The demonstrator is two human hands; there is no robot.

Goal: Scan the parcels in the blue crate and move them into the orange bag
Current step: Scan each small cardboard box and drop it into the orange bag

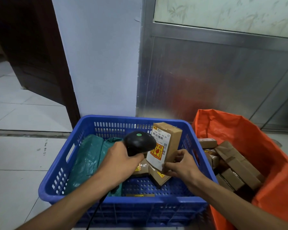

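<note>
A blue slotted crate [70,165] stands on the floor in front of me. My right hand [179,165] grips the lower end of a brown cardboard parcel [170,141], holding it upright over the crate with its white barcode label facing me. My left hand [118,161] grips the handle of a black barcode scanner [139,141], whose head sits just left of that label. Green plastic mailer bags [88,161] lie in the crate's left half, and more brown boxes [160,177] lie under the held parcel. The orange bag [249,138] stands open to the right, holding several brown boxes [236,165].
The scanner's black cable [94,213] runs down over the crate's near wall. A white wall and a metal panel [206,77] rise right behind the crate and bag. A dark wooden door [33,55] stands open at the back left over pale floor tiles.
</note>
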